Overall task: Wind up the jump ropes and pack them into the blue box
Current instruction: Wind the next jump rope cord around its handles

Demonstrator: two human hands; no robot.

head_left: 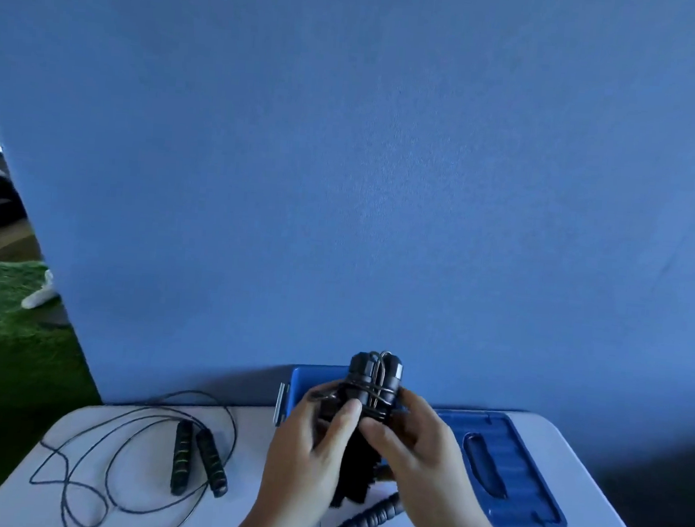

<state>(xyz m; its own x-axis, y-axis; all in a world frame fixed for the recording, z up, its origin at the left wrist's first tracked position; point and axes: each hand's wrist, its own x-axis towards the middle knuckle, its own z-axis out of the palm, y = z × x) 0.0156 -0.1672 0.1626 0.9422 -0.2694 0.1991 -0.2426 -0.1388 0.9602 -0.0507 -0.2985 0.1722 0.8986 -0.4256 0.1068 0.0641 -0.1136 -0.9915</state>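
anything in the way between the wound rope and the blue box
Nothing visible. The wound rope is held up right in front of the open blue box. Its part behind the rope is hidden, so I cannot tell what lies inside.

No text, brand, number or sign can be read anywhere. The blue box point(528, 481) shows only plain moulded plastic. The wound jump rope point(374, 379) and the loose jump rope point(211, 462) are too dark and blurred to tell any label.
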